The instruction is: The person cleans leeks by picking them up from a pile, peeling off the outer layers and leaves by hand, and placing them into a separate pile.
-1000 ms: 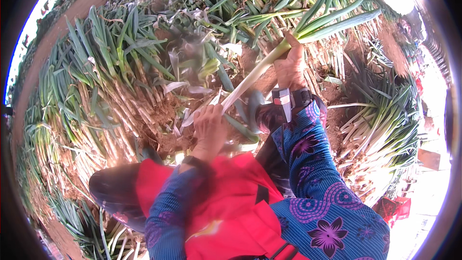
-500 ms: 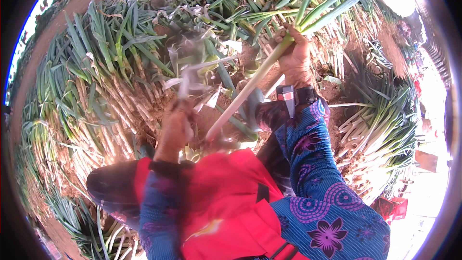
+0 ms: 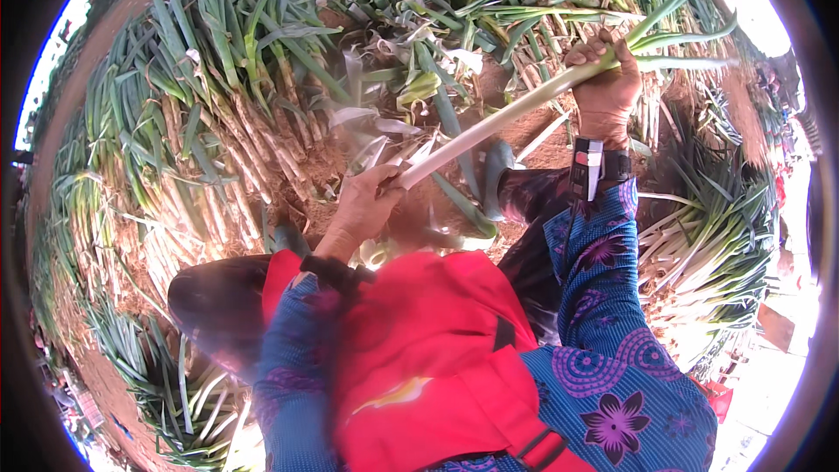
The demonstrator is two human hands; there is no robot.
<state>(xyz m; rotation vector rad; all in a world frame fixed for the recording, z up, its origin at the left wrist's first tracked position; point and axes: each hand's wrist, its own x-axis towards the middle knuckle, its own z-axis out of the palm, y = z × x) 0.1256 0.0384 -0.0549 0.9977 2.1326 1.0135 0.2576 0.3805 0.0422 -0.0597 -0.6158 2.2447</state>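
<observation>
A long green onion point(image 3: 502, 118) slants across in front of me, its white root end low at the left and its green leaves fanning out at the upper right. My right hand point(image 3: 607, 83) is wrapped round it where the white shank turns green. At the root end the fingers of my left hand point(image 3: 365, 201) are pinched on the tip. Under the onion lie stripped pale leaves point(image 3: 376, 122) and loose green leaves point(image 3: 450, 114) on the brown soil.
Unpeeled green onions point(image 3: 236, 114) with soil-stained shanks are heaped at the left and far side. Cleaner white-stemmed onions point(image 3: 699, 245) lie in a pile at the right, and another bunch point(image 3: 197, 411) is at the lower left. My bent knee point(image 3: 214, 301) sticks out at the left.
My left hand has let go of a blurred strip of leaf and come to the onion's root end. My right hand has shifted right, and the onion now lies flatter.
</observation>
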